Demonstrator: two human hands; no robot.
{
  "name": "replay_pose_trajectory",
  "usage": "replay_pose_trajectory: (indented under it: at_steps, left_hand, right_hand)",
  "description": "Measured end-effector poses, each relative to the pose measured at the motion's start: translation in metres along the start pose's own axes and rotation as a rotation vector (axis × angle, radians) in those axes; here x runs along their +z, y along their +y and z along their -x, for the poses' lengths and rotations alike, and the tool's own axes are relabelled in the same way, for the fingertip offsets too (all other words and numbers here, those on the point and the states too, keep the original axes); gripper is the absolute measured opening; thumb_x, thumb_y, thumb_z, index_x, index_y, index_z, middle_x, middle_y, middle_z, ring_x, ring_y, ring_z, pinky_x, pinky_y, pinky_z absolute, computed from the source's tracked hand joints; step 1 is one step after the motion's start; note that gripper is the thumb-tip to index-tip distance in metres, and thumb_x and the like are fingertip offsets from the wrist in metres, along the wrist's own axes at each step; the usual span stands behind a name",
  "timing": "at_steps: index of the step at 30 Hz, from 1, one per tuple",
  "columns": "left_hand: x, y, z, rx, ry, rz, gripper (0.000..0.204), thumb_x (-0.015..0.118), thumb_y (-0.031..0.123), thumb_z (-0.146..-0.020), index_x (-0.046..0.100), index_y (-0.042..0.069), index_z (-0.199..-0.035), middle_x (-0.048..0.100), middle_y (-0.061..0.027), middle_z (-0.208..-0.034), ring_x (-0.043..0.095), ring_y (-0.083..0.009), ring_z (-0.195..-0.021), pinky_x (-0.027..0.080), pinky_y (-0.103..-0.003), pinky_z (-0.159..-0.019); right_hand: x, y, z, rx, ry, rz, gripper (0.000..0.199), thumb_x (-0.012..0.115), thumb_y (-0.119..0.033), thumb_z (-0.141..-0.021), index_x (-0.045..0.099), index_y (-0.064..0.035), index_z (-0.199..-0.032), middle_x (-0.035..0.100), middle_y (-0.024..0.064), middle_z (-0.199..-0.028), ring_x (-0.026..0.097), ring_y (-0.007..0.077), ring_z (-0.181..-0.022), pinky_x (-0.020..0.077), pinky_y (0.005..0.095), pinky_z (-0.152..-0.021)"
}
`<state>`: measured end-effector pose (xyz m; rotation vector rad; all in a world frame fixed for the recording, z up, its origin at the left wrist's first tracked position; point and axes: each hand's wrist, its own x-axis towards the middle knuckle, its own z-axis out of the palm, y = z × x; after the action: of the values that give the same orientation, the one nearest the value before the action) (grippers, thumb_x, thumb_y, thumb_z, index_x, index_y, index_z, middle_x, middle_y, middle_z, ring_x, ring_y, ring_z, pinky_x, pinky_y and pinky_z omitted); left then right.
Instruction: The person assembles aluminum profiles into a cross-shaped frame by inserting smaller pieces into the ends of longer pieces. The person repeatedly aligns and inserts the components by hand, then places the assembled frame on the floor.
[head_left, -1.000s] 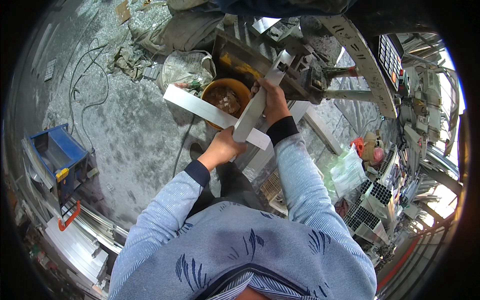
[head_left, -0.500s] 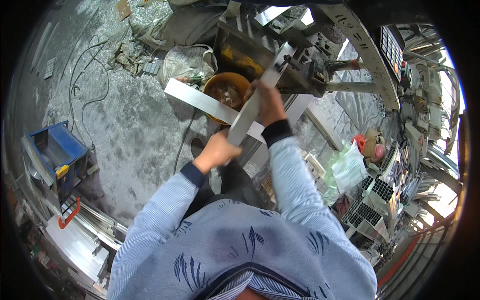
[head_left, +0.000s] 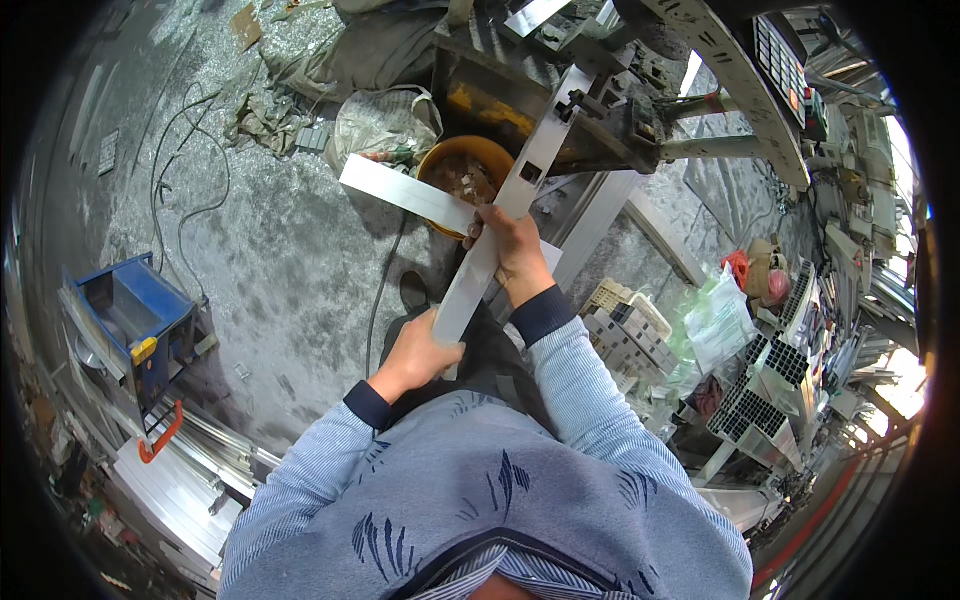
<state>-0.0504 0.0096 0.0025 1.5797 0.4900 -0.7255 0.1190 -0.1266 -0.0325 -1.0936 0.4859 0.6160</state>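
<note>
Both hands hold a long silver metal bar (head_left: 470,285), which slants from near my lap up to the far right. My left hand (head_left: 418,354) is wrapped round its near end. My right hand (head_left: 520,252) grips it about midway, thumb on top. A squarish hole shows in the bar beyond my right hand. Its far end lies by the dark metal parts of a machine (head_left: 618,140). Beneath it crosses a second silver bar (head_left: 400,190), partly hidden by my right hand and the first bar. Under that stands a yellow bucket (head_left: 487,152) with scraps in it.
A whitish sack (head_left: 385,120) lies beside the bucket. On the left are a blue metal stand (head_left: 135,305) and a black cable (head_left: 178,215) on the floor. Plastic bags (head_left: 715,325), black grids (head_left: 755,405) and metal profiles crowd the right.
The held bar has come back toward me, and its hole now shows. My left hand has moved nearer my body; my right hand has also moved nearer and slightly left.
</note>
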Motion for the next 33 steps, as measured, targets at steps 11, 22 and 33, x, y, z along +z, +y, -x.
replay_pose_trajectory:
  at_steps: [11, 22, 33]
  left_hand:
    - [0.007, 0.008, -0.033, 0.003, -0.002, 0.038, 0.035, 0.075, 0.018, -0.078, 0.061, -0.003, -0.101, 0.070, -0.0145, -0.078, 0.070, -0.0218, -0.069, 0.055, -0.035, -0.066]
    - [0.009, 0.007, -0.032, -0.043, -0.016, 0.126, 0.029, 0.072, 0.007, -0.079, 0.057, 0.000, -0.103, 0.063, -0.0053, -0.076, 0.061, -0.0128, -0.061, 0.050, -0.030, -0.055]
    - [0.008, 0.012, -0.031, -0.049, 0.016, 0.041, 0.033, 0.073, 0.018, -0.077, 0.060, -0.003, -0.099, 0.068, -0.0127, -0.074, 0.068, -0.0191, -0.061, 0.054, -0.034, -0.059]
  right_hand:
    - [-0.011, -0.033, -0.022, 0.034, -0.085, 0.010, 0.030, 0.070, -0.017, -0.090, 0.057, -0.0041, -0.114, 0.064, 0.0077, -0.093, 0.066, 0.0208, -0.076, 0.0579, 0.0377, -0.066]
    - [-0.143, -0.156, -0.073, -0.798, 0.579, 1.282, 0.054, 0.073, -0.019, -0.080, 0.062, -0.0036, -0.130, 0.073, 0.0159, -0.102, 0.072, 0.0317, -0.090, 0.0565, 0.0406, -0.081]
    - [-0.152, -0.186, -0.081, -0.557, 0.641, 1.756, 0.060, 0.067, -0.028, -0.085, 0.055, -0.0179, -0.143, 0.074, 0.0183, -0.109, 0.071, 0.0407, -0.100, 0.0561, 0.0505, -0.085]
